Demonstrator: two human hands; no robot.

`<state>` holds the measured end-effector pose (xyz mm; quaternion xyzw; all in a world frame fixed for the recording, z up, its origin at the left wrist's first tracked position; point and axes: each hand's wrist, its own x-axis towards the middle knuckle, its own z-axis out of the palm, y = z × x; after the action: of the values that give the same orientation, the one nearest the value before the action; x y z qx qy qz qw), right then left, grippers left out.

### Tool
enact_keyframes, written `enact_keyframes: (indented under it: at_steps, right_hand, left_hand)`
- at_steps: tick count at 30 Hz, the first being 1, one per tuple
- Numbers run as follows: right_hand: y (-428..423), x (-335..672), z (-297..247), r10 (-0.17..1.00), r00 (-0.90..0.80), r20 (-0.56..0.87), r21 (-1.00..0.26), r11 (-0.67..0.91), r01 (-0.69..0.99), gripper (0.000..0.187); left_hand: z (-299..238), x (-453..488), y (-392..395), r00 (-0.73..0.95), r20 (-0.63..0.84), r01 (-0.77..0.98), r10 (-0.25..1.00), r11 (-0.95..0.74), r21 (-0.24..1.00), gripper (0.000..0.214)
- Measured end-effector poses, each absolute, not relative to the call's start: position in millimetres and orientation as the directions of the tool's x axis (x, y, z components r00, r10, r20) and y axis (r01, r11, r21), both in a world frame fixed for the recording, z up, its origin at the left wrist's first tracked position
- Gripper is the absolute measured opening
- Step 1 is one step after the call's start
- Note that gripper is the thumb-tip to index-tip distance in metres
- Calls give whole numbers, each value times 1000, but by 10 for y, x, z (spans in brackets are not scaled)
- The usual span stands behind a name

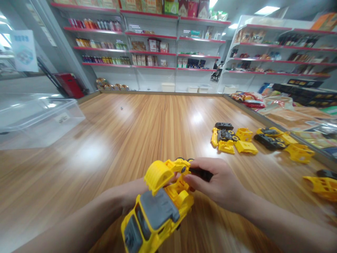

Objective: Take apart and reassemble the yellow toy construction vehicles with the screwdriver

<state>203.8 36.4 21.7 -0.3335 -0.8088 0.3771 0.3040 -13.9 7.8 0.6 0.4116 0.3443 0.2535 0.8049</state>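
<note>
A yellow toy excavator truck [168, 218] with grey windows and a grey roof is tilted close in front of me, above the table. Its yellow digger arm and bucket [159, 175] point up and away from the cab. My left hand [137, 191] reaches behind the toy and supports it; most of its fingers are hidden by the toy. At the toy's far end, my right hand [219, 181] is closed around a black handle-like piece [201, 173], thumb against the yellow arm. Small dark wheels [185, 159] show beyond the digger arm.
Yellow and black toy vehicle parts [225, 137] lie in groups on the wooden table [142, 123], with more parts [297, 153] along the right. A clear plastic bin [39, 123] stands at left. Packaged goods [247, 98] line the right edge; stocked shelves [150, 33] rise behind.
</note>
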Motion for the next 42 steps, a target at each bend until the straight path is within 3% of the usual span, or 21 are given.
enact_keyframes:
  at_steps: [5,14,20,24,27,29,32,34,36,38,40,42]
  right_hand:
    - [366,2032,202,834,-503,228,-839,431,334,18]
    - [431,2004,167,851,-524,28,-985,111,128,24]
    - [372,1995,171,758,-647,79,-984,164,71,10]
    - [323,1954,153,727,-680,97,-984,172,44,10]
    - [309,1935,150,709,-704,35,-998,57,8,13]
    - [317,1934,170,704,-706,-74,-995,-102,3,11]
    - [363,1948,215,715,-651,-254,-946,-323,15,7]
    - [406,1962,235,760,-579,-295,-937,-350,17,9]
    - [440,1971,244,816,-501,-288,-945,-327,12,14]
    - [456,1970,251,856,-440,-273,-953,-302,4,22]
    - [453,1962,260,874,-405,-268,-957,-291,4,30]
    - [443,1952,271,883,-386,-267,-958,-288,3,36]
  left_hand:
    - [39,-125,120,664,-346,-76,663,520,851,32]
    - [169,-54,80,654,-331,-77,680,495,865,30]
    - [172,-49,34,613,-458,90,644,519,850,18]
    - [180,-49,28,627,-501,167,596,526,834,22]
    - [218,-63,22,617,-518,241,593,484,841,23]
    - [256,-61,10,635,-510,321,580,402,857,25]
    - [312,-43,2,743,-502,429,443,261,865,27]
    - [345,-55,26,775,-493,430,396,242,870,24]
    - [370,-107,82,754,-431,337,497,272,902,24]
    - [381,-193,158,695,-293,125,656,292,948,29]
    - [366,-282,237,538,-278,-56,795,363,930,30]
    - [321,-345,306,253,-268,-75,930,295,953,27]
